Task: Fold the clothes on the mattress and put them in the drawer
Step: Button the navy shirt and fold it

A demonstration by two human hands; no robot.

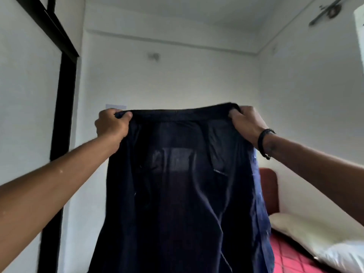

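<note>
- Here, the garment (183, 184) is a dark navy piece of clothing, held up in the air in front of the person at arm's length — it hangs clear of the bed.
- Its top edge is a thick band pulled nearly straight between the two hands; the cloth below hangs in long, loose vertical folds down to the bottom edge of the view.
- Fabric is thin: light passes through the middle, where a paler square patch shows. The right-hand edge looks a brighter blue.
- A short slanted seam with pale stitching sits on the upper right of the cloth; whether the garment is trousers or a shirt cannot be told.
- Left hand (112, 125): clenched on the left corner of the top band, thumb on the near side.
- Right hand (246, 123): grasping the right corner of the band, fingers curled into the cloth. A dark bracelet (263, 142) circles this wrist.
- Mattress (285, 259): red with a quilted diamond pattern, low at the right — behind and below the garment.
- Pillows (323, 241): pale, lying on the mattress by the right wall.
</note>
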